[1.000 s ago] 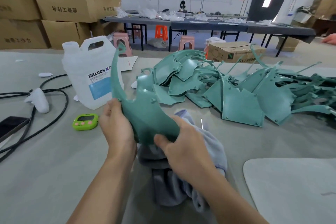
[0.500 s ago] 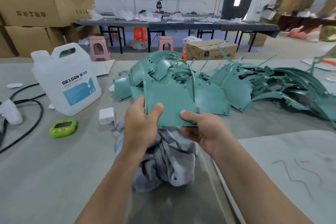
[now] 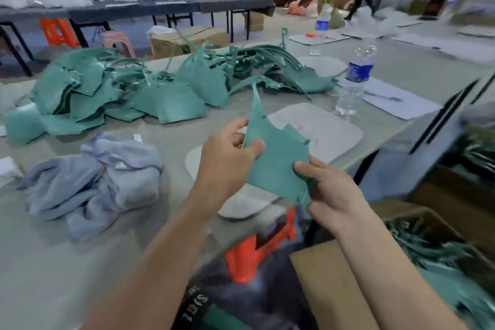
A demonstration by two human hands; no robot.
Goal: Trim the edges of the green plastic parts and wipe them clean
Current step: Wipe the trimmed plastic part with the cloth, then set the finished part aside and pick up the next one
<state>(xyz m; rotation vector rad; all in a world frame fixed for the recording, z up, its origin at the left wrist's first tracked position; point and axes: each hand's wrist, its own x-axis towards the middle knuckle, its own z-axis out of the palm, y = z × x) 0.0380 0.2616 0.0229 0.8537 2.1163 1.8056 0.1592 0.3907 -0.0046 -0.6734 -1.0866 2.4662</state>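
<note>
I hold one green plastic part (image 3: pixel 276 158) with both hands, out past the table's right front corner. My left hand (image 3: pixel 227 161) pinches its left edge between thumb and fingers. My right hand (image 3: pixel 332 193) grips its lower right corner. The part has a long thin spike pointing up and a jagged right edge. A big pile of green plastic parts (image 3: pixel 150 86) lies across the table behind. The crumpled grey-blue cloth (image 3: pixel 93 177) rests on the table to my left, touched by neither hand.
White mats (image 3: pixel 329 128) lie on the table under and beyond the held part. A water bottle (image 3: pixel 356 78) stands at right beside papers. A cardboard box holding green parts (image 3: pixel 439 246) sits on the floor at right, near an orange stool (image 3: pixel 257 249). A person walks far back.
The view has swung right. Both hands carried the green part away from above the cloth toward the table's right corner; the cloth now lies alone at left. The jug and timer left the view.
</note>
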